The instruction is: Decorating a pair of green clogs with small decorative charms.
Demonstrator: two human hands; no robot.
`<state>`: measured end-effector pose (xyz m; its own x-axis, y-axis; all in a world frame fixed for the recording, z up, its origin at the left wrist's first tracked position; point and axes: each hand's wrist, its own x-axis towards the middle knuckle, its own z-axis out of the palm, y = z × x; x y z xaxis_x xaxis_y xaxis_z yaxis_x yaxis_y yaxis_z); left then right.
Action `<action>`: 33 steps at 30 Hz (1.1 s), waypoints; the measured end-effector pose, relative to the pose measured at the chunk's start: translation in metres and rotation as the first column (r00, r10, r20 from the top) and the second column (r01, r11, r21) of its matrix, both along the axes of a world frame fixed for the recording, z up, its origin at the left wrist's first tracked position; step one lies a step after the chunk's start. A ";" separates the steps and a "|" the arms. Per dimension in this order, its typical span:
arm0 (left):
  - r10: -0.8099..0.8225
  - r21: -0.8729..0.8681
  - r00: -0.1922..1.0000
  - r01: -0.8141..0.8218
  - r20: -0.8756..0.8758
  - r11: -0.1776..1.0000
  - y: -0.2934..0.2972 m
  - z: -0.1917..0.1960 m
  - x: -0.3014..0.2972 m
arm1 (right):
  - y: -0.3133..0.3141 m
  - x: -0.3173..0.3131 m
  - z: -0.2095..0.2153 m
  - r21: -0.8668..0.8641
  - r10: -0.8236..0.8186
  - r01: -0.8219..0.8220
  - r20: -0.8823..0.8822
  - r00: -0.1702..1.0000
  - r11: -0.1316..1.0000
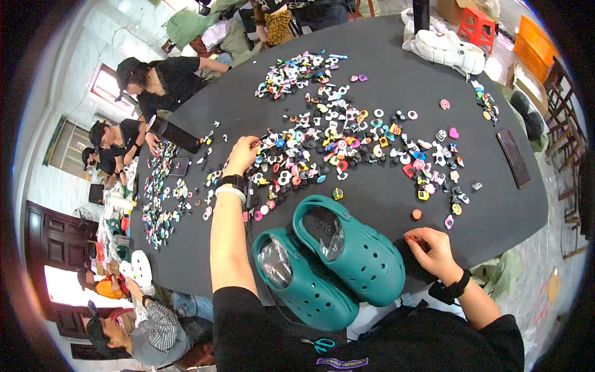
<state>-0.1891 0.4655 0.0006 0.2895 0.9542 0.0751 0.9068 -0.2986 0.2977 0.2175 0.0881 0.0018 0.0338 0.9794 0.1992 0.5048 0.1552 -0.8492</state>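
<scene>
A pair of teal clogs with round holes lies at the near edge of the table, one clog (pixel 369 260) to the right of the other clog (pixel 310 297). Clear plastic shows inside both. Beyond them spreads a big heap of small colourful shoe charms (pixel 310 149). My left hand (pixel 242 155) reaches to the heap's left side, its fingers drawn together at the charms; what they hold, if anything, is too small to make out. To the right of the clogs, my right hand (pixel 432 251) rests low over the table with fingers curled together, their contents hidden.
The dark table (pixel 496 229) also carries a second charm heap (pixel 164 192) at the left, a black cylinder (pixel 175 134), a phone (pixel 513 158) at the right and white clogs (pixel 449 53) at the far right. Several people sit or stand along the left side. A red stool (pixel 476 28) stands beyond.
</scene>
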 end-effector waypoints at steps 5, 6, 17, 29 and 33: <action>-0.040 -0.177 0.999 0.036 -0.021 0.984 -0.010 0.015 0.000 | -0.001 0.000 -0.001 -0.030 -0.010 0.010 -0.020 1.000 1.000; -0.039 -0.254 0.998 0.027 -0.042 0.967 -0.014 0.017 -0.006 | -0.001 -0.001 -0.001 -0.039 -0.005 0.004 -0.029 1.000 0.999; 0.304 -0.456 0.763 -0.014 0.571 0.890 -0.085 0.047 -0.035 | -0.001 0.001 0.000 0.037 0.041 -0.040 -0.042 0.998 0.999; 0.388 -0.497 0.681 -0.041 0.621 0.867 -0.143 0.055 -0.022 | -0.002 0.000 0.000 0.054 0.054 -0.055 0.009 0.998 0.997; 0.339 -0.439 0.722 -0.055 0.603 0.897 -0.150 0.047 -0.011 | -0.003 0.002 -0.002 0.078 0.051 -0.054 0.035 0.998 0.995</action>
<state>-0.2004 0.3154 0.0473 0.1047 0.9754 -0.1942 0.4662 0.1244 0.8759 0.2193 0.0848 -0.0004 -0.0251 0.9608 0.2761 0.5221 0.2482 -0.8160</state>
